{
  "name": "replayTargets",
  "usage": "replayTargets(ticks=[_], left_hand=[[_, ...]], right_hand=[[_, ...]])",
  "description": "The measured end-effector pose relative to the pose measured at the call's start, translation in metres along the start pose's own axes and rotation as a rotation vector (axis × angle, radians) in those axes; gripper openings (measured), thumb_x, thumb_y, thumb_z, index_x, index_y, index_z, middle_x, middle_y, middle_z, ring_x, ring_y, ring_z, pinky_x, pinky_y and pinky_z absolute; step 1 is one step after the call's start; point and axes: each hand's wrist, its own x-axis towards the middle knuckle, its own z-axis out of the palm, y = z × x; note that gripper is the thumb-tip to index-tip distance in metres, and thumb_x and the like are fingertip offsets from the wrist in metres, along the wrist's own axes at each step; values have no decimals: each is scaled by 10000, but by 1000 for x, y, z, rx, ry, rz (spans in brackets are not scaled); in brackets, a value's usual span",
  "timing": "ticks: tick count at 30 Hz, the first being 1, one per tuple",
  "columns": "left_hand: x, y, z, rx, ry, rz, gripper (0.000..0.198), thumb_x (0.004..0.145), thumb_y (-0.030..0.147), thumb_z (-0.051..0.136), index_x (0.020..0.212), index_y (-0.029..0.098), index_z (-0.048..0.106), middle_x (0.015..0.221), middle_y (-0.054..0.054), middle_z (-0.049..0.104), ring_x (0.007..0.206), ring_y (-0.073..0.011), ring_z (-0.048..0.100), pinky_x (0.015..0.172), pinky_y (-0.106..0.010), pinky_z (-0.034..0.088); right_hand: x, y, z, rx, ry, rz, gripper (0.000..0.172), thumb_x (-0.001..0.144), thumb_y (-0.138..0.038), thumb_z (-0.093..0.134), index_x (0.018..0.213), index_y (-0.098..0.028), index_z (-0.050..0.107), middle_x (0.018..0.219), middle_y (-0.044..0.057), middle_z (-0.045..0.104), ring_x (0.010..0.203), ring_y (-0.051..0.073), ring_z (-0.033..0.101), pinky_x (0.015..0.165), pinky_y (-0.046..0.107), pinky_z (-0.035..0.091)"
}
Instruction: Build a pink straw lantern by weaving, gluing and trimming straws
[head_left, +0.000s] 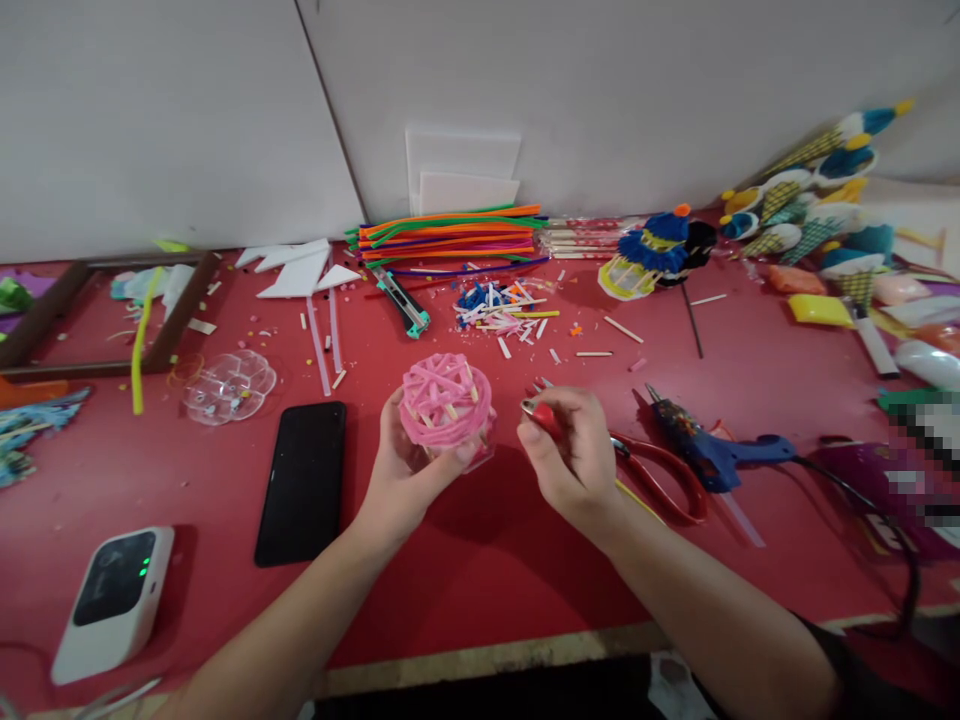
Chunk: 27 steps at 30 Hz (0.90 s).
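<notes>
Here, a pink pipe-cleaner ornament (444, 392) near a red lighter (545, 416).
The left hand (405, 470) curls its fingers around the ornament; the right hand (581, 455) grips the lighter.

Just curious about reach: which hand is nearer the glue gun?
Right. The right hand is just left of the glue gun; the left hand is farther left.

Red item (551, 421) mostly hid by R hand (576, 455), type unclear; purple pkt (866, 466) cut @ R edge.
</notes>
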Motion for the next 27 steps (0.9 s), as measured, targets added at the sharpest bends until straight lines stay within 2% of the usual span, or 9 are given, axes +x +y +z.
replayTargets(ticks=[3, 6, 12, 15, 19, 24, 27], left_hand=[[-1, 1, 1, 33, -57, -5, 690, 604, 309, 935, 1193, 276, 578, 1221, -80, 698, 1095, -262, 708, 947, -389, 596], [-1, 1, -1, 57, -121, -3, 729, 617, 286, 917, 1255, 264, 564, 1289, -90, 670, 1145, -260, 685, 951, -368, 585], [2, -4, -7, 56, -181, 36, 704, 664, 287, 895, 1295, 264, 585, 1343, -83, 672, 1221, -244, 660, 1016, -331, 551], [4, -5, -8, 50, -179, 61, 708, 671, 299, 897, 1309, 294, 592, 1368, -68, 665, 1238, -248, 655, 1021, -340, 557], [4, -5, -7, 56, -159, 88, 685, 695, 314, 883, 1311, 297, 584, 1338, -64, 680, 1203, -231, 675, 1005, -337, 568], [4, -5, -6, 105, -194, 53, 702, 691, 328, 868, 1304, 261, 533, 1307, -101, 675, 1153, -251, 699, 973, -382, 591], [5, -8, -7, 209, -117, 136, 717, 677, 310, 857, 1293, 256, 494, 1294, -106, 643, 1159, -263, 685, 973, -416, 591]], right_hand=[[3, -1, -3, 10, -36, -38, 253, 985, -490, 500, 980, -250, 580, 723, -15, 543, 607, 145, 481, 581, 295, 403], [10, -7, -6, -31, -96, -61, 291, 984, -455, 454, 826, -231, 551, 632, -31, 480, 558, 134, 441, 552, 287, 357], [18, -18, -6, -138, -88, -60, 209, 827, -319, 576, 672, -223, 474, 539, -59, 416, 479, 93, 380, 468, 236, 287], [17, -19, -6, -161, -78, -70, 207, 806, -316, 570, 655, -224, 463, 518, -66, 393, 459, 86, 357, 449, 224, 275], [16, -19, -4, -196, -82, -122, 184, 803, -326, 555, 669, -227, 477, 529, -55, 448, 472, 93, 408, 470, 226, 326], [16, -22, -4, -236, -78, -122, 158, 798, -317, 542, 682, -233, 475, 525, -59, 470, 453, 89, 403, 455, 225, 333], [17, -22, -5, -246, -89, -106, 150, 806, -327, 549, 701, -231, 500, 529, -60, 494, 434, 80, 381, 436, 221, 318]])
